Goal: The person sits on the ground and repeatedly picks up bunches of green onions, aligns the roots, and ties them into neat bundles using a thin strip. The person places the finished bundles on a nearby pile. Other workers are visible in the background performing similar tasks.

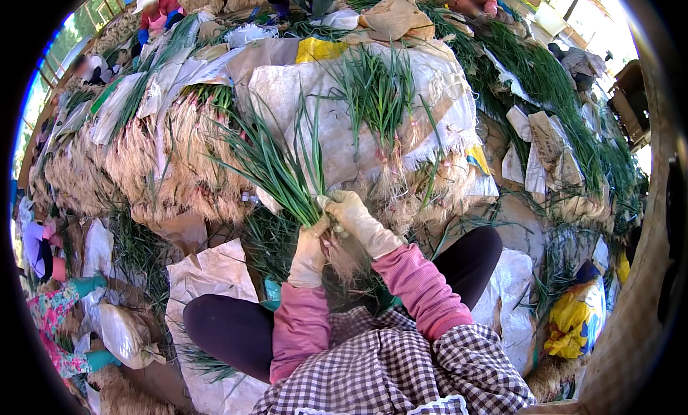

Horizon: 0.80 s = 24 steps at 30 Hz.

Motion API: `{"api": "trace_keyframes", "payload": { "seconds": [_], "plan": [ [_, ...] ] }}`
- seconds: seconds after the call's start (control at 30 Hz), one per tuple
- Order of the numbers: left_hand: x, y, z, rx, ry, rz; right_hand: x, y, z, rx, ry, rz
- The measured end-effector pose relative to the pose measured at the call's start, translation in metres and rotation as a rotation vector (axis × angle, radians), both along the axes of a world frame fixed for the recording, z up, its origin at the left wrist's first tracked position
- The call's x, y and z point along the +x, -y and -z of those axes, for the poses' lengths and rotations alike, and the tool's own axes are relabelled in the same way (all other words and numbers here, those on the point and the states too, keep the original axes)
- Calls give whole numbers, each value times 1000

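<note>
A bunch of spring-onion-like plants (287, 186) is gripped low on the stems by my left hand (310, 248), in a cream glove. Its long green leaves fan up and to the left, and pale stringy roots (344, 259) hang below my hands. My right hand (352, 216), gloved alike, closes its thumb and fingers at the right side of the same bunch; its exact hold is partly hidden. Just ahead, a smaller loose group of plants (384, 92) lies on a white woven sack (301, 114), roots hanging over the near edge.
Root-fringed heaps (188, 141) of plants stand to the left, with more green leaves (537, 81) at the right. Loose trimmings (274, 243) and a pale sheet (209, 286) cover the ground. A yellow bag (578, 318) sits at right. Several co-workers are around, one with teal gloves (88, 286) nearby.
</note>
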<state>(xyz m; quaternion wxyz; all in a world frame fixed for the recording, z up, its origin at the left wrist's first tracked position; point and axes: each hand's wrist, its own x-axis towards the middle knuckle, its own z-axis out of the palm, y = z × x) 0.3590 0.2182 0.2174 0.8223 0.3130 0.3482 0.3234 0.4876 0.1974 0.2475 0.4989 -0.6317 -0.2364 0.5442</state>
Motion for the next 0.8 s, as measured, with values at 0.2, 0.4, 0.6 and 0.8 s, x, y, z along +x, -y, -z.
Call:
{"api": "trace_keyframes", "payload": {
  "seconds": [0.2, 0.4, 0.6, 0.8],
  "plan": [
    [7, 0, 13, 3, 25, -119, -10, 0, 19, -9, 183, 39],
    [4, -4, 7, -16, 104, -130, -13, 11, 45, 139, -606, 320],
    [-9, -14, -16, 7, 154, -187, 9, 23, 29, -263, 983, -535],
    [3, -9, 5, -43, -72, -128, 71, -28, 24, -59, 1427, 375]
  ]
}}
